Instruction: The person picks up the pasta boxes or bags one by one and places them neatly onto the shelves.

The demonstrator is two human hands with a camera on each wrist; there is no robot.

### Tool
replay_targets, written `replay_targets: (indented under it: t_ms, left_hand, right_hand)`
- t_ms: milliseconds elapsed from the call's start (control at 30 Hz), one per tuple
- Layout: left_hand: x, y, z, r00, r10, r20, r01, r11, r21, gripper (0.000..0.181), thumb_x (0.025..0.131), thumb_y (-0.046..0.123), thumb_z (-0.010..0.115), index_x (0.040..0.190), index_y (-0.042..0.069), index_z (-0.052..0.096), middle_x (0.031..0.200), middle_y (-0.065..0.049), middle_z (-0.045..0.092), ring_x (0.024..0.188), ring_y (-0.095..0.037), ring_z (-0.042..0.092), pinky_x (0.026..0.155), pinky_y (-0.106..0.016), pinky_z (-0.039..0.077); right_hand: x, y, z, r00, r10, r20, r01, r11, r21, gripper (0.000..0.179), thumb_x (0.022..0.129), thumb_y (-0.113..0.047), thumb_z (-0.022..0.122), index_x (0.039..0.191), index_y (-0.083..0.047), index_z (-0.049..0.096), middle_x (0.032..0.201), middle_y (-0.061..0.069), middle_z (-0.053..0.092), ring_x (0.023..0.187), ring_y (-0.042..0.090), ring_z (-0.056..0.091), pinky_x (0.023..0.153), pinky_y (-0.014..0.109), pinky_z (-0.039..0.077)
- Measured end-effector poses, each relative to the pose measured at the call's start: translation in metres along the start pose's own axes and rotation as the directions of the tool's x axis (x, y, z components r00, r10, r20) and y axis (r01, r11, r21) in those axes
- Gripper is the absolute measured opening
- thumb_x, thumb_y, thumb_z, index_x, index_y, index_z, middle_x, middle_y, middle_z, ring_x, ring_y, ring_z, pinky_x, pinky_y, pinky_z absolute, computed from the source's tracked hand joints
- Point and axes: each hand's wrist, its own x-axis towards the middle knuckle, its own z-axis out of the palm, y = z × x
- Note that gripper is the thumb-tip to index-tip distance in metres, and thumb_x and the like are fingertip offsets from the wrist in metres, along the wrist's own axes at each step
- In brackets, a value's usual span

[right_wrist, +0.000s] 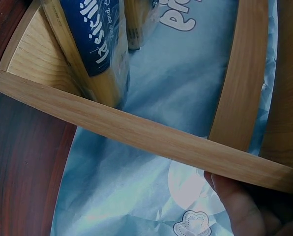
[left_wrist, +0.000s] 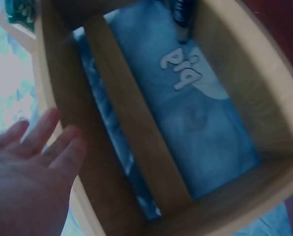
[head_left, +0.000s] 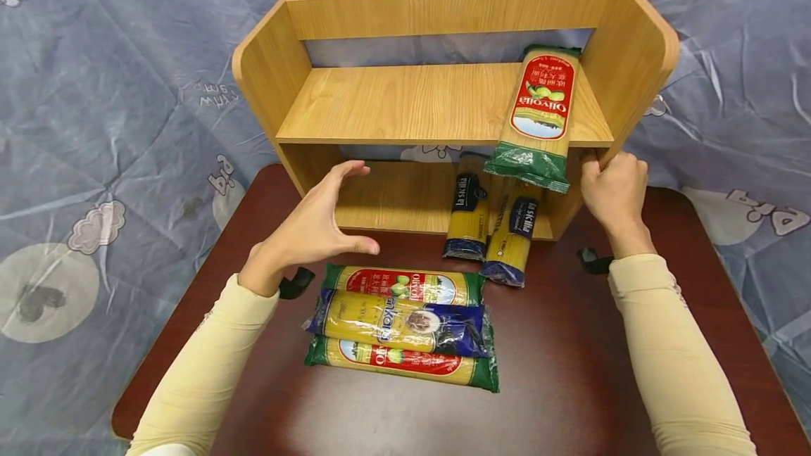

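Note:
A wooden two-tier shelf [head_left: 405,104] stands at the back of the table. At its right side panel, just below the upper board, my right hand [head_left: 613,185] grips the panel's front edge; the right wrist view has its fingers [right_wrist: 240,206] against that edge. My left hand [head_left: 317,213] hovers in front of the lower left part of the shelf, thumb and fingers spread apart and holding nothing. In the left wrist view the left hand [left_wrist: 33,172] is beside the shelf's upper board [left_wrist: 77,147]. An Olivoilà spaghetti pack [head_left: 541,108] lies on the upper board's right end, overhanging its front.
Two la sicilia pasta packs [head_left: 467,213] [head_left: 512,238] lean out of the lower tier at right. Before the shelf, a blue-ended pasta pack [head_left: 361,319] lies across two green-ended spaghetti packs [head_left: 405,364] on the dark red table [head_left: 570,371]. Printed blue cloth [head_left: 127,125] hangs behind.

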Motion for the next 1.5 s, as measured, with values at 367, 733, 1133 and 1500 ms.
replay_targets:
  t_ms: [367,733,1133,1500]
  left_hand:
    - [-0.045,-0.016,0.025,0.946,-0.100,0.309,0.058,0.988,0.145,0.148,0.052,0.073,0.088,0.162,0.005,0.014,0.165,-0.014,0.022,0.152,-0.031,0.020,0.118,-0.052,0.026]
    - [-0.094,-0.045,0.068,0.927,-0.114,0.356,0.065,0.987,0.147,0.149,0.047,0.064,0.096,0.160,0.000,0.022,0.163,-0.015,0.029,0.150,-0.030,0.026,0.116,-0.049,0.030]
    - [-0.112,-0.058,0.095,0.939,-0.050,0.341,-0.067,0.944,0.322,0.130,0.050,0.068,0.093,0.149,-0.001,0.046,0.147,-0.012,0.047,0.134,-0.026,0.042,0.108,-0.044,0.042]
    - [-0.109,-0.071,0.104,0.957,-0.059,0.283,-0.065,0.911,0.408,0.110,0.050,0.082,0.083,0.125,0.004,0.061,0.121,-0.003,0.059,0.111,-0.020,0.050,0.097,-0.041,0.044]
  right_hand:
    - [-0.004,0.003,0.002,1.000,0.007,0.005,-0.007,1.000,-0.017,0.043,0.094,-0.016,0.054,0.052,-0.005,0.050,0.061,0.025,0.060,0.065,0.048,0.059,0.057,0.056,0.039]
    - [-0.004,-0.001,0.001,1.000,-0.007,-0.001,0.007,1.000,-0.017,0.039,0.092,-0.014,0.054,0.055,-0.003,0.051,0.065,0.028,0.062,0.067,0.050,0.060,0.058,0.058,0.040]
    - [-0.003,-0.001,-0.001,1.000,-0.006,-0.001,0.006,1.000,-0.020,0.037,0.092,-0.013,0.054,0.057,-0.002,0.052,0.066,0.030,0.062,0.068,0.052,0.060,0.059,0.061,0.041]
    - [-0.001,-0.001,-0.002,1.000,0.003,-0.006,-0.003,1.000,-0.018,0.039,0.093,-0.016,0.056,0.057,-0.002,0.053,0.067,0.030,0.063,0.070,0.051,0.061,0.059,0.059,0.041]
